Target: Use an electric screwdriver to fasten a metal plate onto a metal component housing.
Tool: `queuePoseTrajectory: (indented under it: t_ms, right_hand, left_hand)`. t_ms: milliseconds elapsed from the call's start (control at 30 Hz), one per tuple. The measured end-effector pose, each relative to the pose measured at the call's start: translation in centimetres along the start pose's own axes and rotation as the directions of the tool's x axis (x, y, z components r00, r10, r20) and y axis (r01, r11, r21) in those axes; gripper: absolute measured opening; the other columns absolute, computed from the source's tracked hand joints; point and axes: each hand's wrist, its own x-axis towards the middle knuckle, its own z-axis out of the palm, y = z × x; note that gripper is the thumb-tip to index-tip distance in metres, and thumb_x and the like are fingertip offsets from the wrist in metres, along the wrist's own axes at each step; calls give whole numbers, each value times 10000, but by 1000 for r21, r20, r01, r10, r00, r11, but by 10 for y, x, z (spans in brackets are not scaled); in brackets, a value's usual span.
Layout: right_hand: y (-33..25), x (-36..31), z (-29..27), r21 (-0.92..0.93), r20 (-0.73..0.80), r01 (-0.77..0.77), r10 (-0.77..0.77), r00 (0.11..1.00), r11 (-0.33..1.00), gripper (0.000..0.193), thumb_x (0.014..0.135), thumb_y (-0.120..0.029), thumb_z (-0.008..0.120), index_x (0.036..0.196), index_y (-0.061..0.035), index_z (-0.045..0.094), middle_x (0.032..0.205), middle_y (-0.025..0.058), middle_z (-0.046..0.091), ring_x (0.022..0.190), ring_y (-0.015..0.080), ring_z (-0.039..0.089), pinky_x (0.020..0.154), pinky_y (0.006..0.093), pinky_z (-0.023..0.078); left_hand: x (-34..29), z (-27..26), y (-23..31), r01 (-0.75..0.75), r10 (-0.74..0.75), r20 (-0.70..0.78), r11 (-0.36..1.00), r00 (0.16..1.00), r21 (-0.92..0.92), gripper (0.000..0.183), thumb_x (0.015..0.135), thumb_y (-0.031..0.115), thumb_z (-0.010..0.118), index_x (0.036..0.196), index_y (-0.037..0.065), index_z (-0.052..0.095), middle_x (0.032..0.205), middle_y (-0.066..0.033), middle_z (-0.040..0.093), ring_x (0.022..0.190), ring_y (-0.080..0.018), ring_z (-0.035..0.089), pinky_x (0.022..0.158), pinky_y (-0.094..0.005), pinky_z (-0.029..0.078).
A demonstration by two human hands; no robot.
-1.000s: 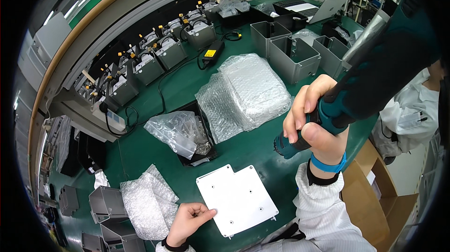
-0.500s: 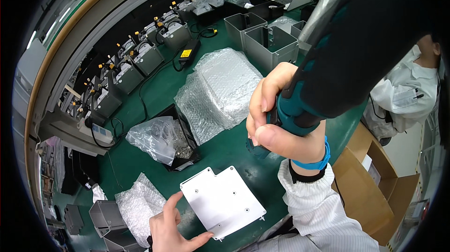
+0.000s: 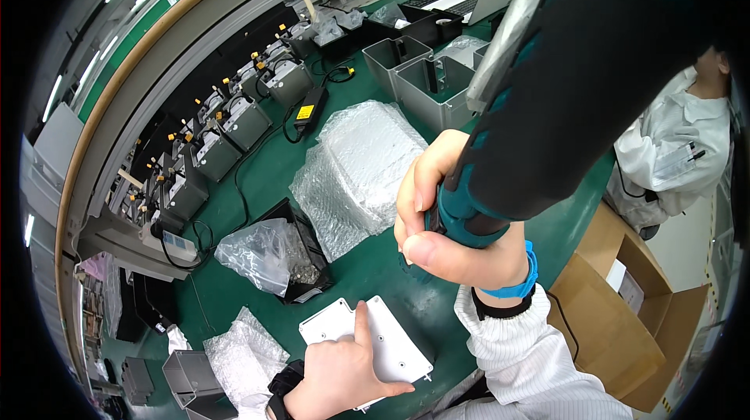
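My right hand (image 3: 453,225) is wrapped round a teal and black power screwdriver (image 3: 578,84), held up close in front of me above the bench. The hand covers part of the tool, and its bit cannot be made out. Below it, a white flat plate (image 3: 387,339) with a notched edge, small holes and corner studs lies on the green bench. My left hand (image 3: 336,369) rests over the plate's left part, index finger stretched toward the notch and thumb reaching to the lower right edge. Its other fingers are tucked under and partly hidden.
A black bin (image 3: 316,252) of small hardware and a clear bag stands beyond the plate. Bubble wrap (image 3: 359,170) lies behind it. Grey housings (image 3: 437,92) stand at the back, more line the left side. A cardboard box (image 3: 601,326) and a seated person (image 3: 672,139) are at right.
My left hand has moved right and up from the plate's left edge to lie across it. The screwdriver and right hand have shifted slightly left and down in view.
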Motion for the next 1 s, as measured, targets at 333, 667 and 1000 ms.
queuePoseTrajectory:
  t_ms: [333, 667, 1000]
  right_hand:
    - [-2, 5, -13, -31, -2, 38, -39, 999, 999, 278, 670, -18, 636, 829, -24, 408, 661, 79, 510, 568, 133, 548, 518, 253, 469]
    - [-1, 4, -20, 55, -94, 2, 4, 996, 999, 277, 673, -15, 623, 838, -26, 400, 658, 82, 492, 541, 136, 540, 513, 264, 472]
    - [-1, 2, -21, 24, -76, 32, -30, 997, 999, 277, 660, -11, 631, 829, -18, 412, 653, 73, 502, 565, 131, 542, 511, 250, 463]
  left_hand:
    - [0, -8, 6, 49, -49, 1, 997, 999, -66, 1323, 434, 595, 770, 1306, -188, 156, 538, -137, 560, 499, -281, 591, 468, -344, 459]
    - [7, -12, 6, 84, -80, 30, 980, 996, -179, 1233, 429, 454, 831, 1284, -172, 201, 619, -187, 588, 576, -337, 615, 528, -367, 491]
    - [2, -17, 10, 126, -110, 91, 972, 990, -197, 1207, 445, 391, 838, 1296, -148, 173, 649, -211, 589, 610, -363, 612, 548, -381, 493]
